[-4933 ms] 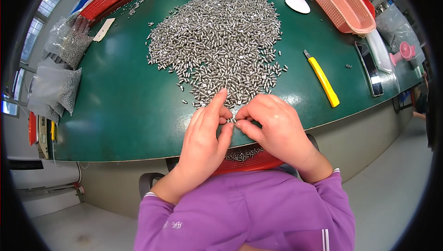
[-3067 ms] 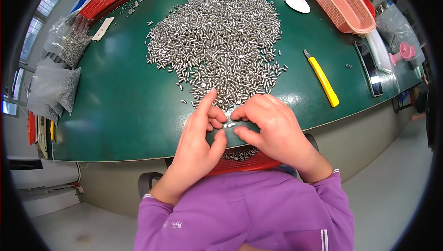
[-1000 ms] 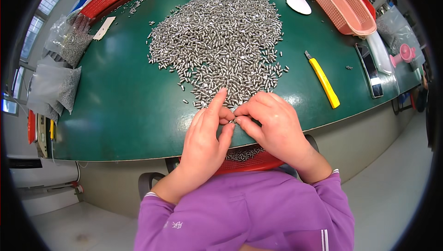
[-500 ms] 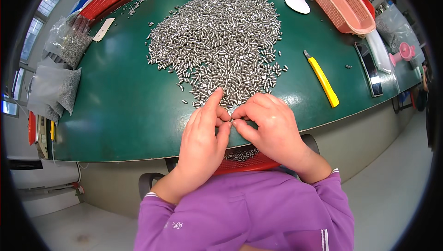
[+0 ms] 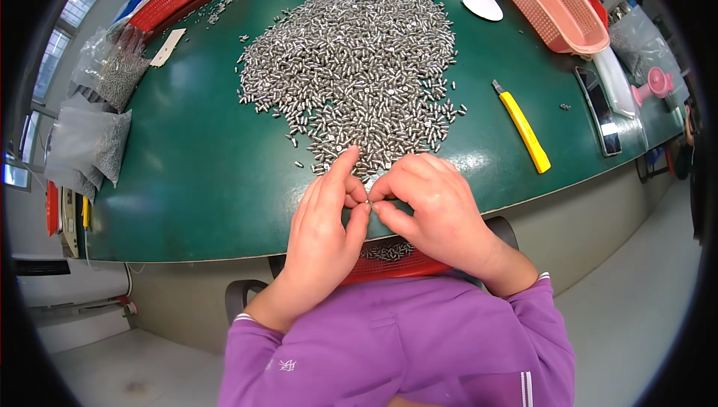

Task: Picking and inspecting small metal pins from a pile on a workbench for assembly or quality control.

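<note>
Both my hands meet at the near edge of the green table [image 5: 187, 183], just this side of the large heap of small silvery metal pins [image 5: 359, 56]. My left hand [image 5: 325, 227] and right hand [image 5: 430, 205] pinch one tiny silvery piece [image 5: 369, 201] between thumb and fingertips, closed on it together. A red mesh basket [image 5: 396, 263] below the table edge, in my lap, holds only a small cluster of pins. Judgement: early stage; the heap is nearly whole, most pieces left. A yellow utility knife [image 5: 523, 127] lies right, untouched.
</note>
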